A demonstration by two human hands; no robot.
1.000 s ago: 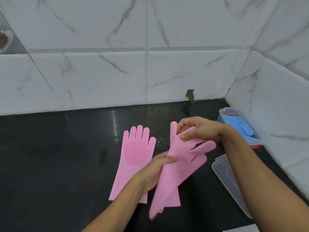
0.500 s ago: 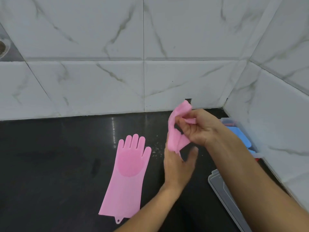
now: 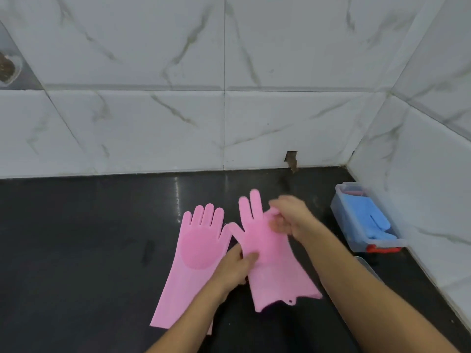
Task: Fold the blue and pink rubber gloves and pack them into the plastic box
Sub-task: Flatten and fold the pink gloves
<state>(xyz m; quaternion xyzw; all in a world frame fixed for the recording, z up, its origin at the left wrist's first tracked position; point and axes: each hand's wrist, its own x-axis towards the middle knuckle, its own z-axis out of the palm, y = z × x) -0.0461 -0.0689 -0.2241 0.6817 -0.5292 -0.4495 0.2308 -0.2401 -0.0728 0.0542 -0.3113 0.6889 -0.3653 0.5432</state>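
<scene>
On the black countertop (image 3: 76, 250), at the centre of our view, two pink rubber gloves lie side by side, fingers toward twelve o'clock. The left pink glove (image 3: 193, 253) lies flat and untouched, palm up, its round textured patch showing, cuff running off toward seven o'clock. Just beside it at three o'clock sits the right pink glove (image 3: 270, 253), thumb nearly meeting its neighbour, cuff spread wide toward six o'clock with a small hanging tab at the hem. Our left hand (image 3: 238, 267) presses on this glove's palm area at its nine o'clock edge; thumb and fingers seem pinched on the rubber, though the forearm hides part of the grip. Our right hand (image 3: 289, 217), blurred, curls over the glove's finger end at one o'clock, closed around two of its fingers, while two others stand free and straight. The hands are apart, each on the same glove. At three o'clock, against the marbled wall tiles (image 3: 420, 187), stands the clear plastic box (image 3: 362, 244) with a red clip at its near end; the blue gloves (image 3: 369, 217) already lie inside, one showing clearly. Near the box at five o'clock we note a clear lid (image 3: 367, 267), mostly hidden by our right forearm.
</scene>
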